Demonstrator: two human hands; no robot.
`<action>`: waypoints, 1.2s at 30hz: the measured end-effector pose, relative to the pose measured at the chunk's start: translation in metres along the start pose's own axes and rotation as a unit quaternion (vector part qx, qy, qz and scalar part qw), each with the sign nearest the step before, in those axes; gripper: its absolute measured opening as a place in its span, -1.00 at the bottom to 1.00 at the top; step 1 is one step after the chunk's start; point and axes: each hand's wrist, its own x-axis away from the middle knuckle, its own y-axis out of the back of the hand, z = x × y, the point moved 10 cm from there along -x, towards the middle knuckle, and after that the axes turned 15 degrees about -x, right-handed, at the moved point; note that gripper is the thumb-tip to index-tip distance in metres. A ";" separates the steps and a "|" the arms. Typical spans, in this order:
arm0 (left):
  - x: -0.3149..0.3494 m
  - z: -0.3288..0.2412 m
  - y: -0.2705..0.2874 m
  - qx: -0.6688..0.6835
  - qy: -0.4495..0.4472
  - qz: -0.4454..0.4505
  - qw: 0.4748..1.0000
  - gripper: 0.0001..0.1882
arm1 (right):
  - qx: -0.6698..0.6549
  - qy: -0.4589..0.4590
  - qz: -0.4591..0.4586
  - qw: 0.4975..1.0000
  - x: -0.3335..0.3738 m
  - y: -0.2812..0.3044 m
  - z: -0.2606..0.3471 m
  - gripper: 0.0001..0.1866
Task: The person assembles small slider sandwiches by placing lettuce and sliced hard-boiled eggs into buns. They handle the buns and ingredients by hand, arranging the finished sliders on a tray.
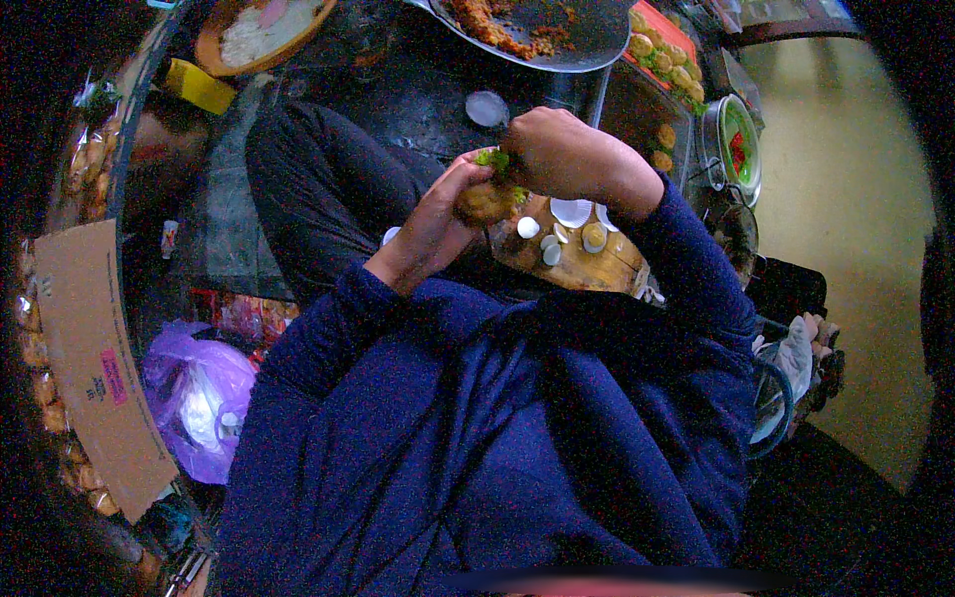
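Note:
Near the top middle, my left hand [443, 214] is closed around a small round golden-brown bun [487, 203]. Green lettuce [492, 159] sticks out of the bun by my left thumb. My right hand [555, 149] is curled into a fist right beside it, its fingertips turned in toward the bun. What those fingers pinch is hidden behind the hand. Below the right wrist lies a wooden board [587, 261] carrying a white dish [571, 211], white egg pieces [528, 228] and an egg slice with yolk [594, 237].
A pan [607, 45] of reddish-brown filling stands ahead. To its right are a red tray [668, 30] of filled buns, a dark metal tray [637, 104] and a bowl [744, 169] with red bits. Leftward are a wooden bowl [209, 50], purple bag [239, 373] and cardboard [95, 298].

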 end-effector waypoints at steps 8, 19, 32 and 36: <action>-0.003 -0.002 0.000 0.036 -0.024 0.005 0.999 -0.62 | -0.039 -0.048 -0.110 0.992 0.006 0.004 -0.015 -0.75; -0.005 -0.002 0.002 0.010 -0.014 -0.001 1.000 -0.60 | -0.116 0.116 -0.201 0.966 0.019 0.007 -0.012 -0.77; -0.005 -0.002 -0.007 0.025 -0.005 0.018 1.000 -0.69 | -0.048 0.059 -0.232 0.970 0.020 0.015 -0.017 -0.69; -0.005 0.002 -0.003 0.030 -0.001 0.012 0.999 -0.67 | -0.216 0.010 -0.248 0.944 0.031 0.015 -0.033 -0.70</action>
